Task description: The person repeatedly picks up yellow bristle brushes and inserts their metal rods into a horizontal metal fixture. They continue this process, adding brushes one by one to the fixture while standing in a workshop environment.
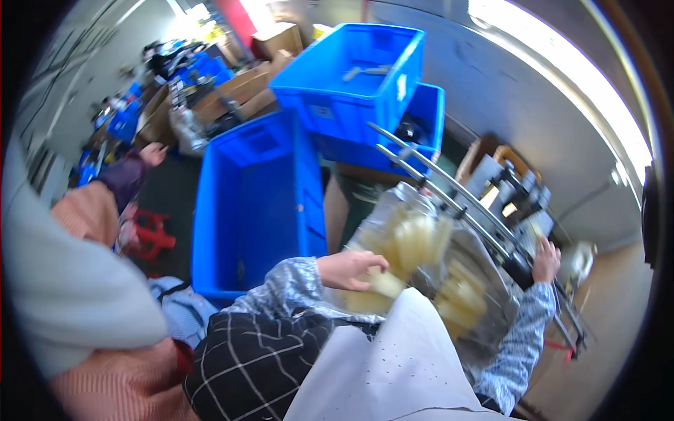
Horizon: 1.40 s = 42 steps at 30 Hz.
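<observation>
My left hand (351,270) is curled at the near side of a clear plastic bag (372,223). Its fingers close around a pale yellow, translucent piece (385,283), blurred by motion. Several similar long pale yellow pieces (415,242) lie in and on the bag, with more yellow pieces (460,298) nearer to me. Over to the right, my right hand (546,262) is closed beside the lower end of a pair of metal rods (467,203). A small pale piece (537,230) sticks up from its fingertips; its exact kind is unclear.
A deep blue bin (253,193) stands left of the bag. Behind it, another blue bin (337,105) is stacked on a lower one (428,116). Dark cylindrical parts (516,189) stand at the right. Close on my left sits another person, whose hand (152,154) reaches forward.
</observation>
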{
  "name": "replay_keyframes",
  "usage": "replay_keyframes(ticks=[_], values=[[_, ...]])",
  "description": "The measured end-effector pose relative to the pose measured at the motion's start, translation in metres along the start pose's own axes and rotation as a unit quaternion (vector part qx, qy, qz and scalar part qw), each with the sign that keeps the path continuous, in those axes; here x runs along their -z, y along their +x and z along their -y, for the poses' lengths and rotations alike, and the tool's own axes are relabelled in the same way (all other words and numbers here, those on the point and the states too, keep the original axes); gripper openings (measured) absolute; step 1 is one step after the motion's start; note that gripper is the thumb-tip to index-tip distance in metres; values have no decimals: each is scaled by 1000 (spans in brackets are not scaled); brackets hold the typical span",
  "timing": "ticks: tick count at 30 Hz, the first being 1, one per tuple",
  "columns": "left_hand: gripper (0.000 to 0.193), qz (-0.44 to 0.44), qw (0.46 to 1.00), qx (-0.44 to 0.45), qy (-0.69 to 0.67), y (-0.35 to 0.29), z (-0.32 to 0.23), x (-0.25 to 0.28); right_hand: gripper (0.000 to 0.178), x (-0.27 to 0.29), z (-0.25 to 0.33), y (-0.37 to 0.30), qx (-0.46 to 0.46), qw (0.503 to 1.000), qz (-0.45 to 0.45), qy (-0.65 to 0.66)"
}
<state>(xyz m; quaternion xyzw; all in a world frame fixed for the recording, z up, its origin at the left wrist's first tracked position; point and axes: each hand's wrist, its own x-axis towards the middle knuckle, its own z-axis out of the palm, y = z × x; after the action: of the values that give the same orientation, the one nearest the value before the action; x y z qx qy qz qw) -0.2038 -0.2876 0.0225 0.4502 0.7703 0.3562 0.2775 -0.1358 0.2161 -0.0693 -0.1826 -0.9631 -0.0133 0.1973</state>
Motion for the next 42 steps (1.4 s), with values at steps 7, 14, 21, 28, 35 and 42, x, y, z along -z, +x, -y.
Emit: replay_keyframes(ticks=[7, 14, 21, 28, 35, 42], values=[[22, 26, 987, 44, -150, -14, -16, 0, 36, -3, 12, 10, -63, 995, 69, -31], [20, -5, 984, -18, -179, -12, -27, 13, 28, -5, 14, 22, -64, 993, 78, -56], [21, -20, 978, -9, -208, -12, -26, 24, 47, 3, 13, 10, -66, 991, 29, -109], [20, -47, 952, -25, -303, -11, -19, 34, 47, 22, -7, -14, -214, 964, 76, -140], [22, -60, 950, -38, -305, -8, -21, 38, 35, 4, -26, -21, -179, 984, 10, 25], [23, -71, 937, -62, -337, -6, -22, 35, 33, -2, -25, -17, -152, 986, -6, 68]])
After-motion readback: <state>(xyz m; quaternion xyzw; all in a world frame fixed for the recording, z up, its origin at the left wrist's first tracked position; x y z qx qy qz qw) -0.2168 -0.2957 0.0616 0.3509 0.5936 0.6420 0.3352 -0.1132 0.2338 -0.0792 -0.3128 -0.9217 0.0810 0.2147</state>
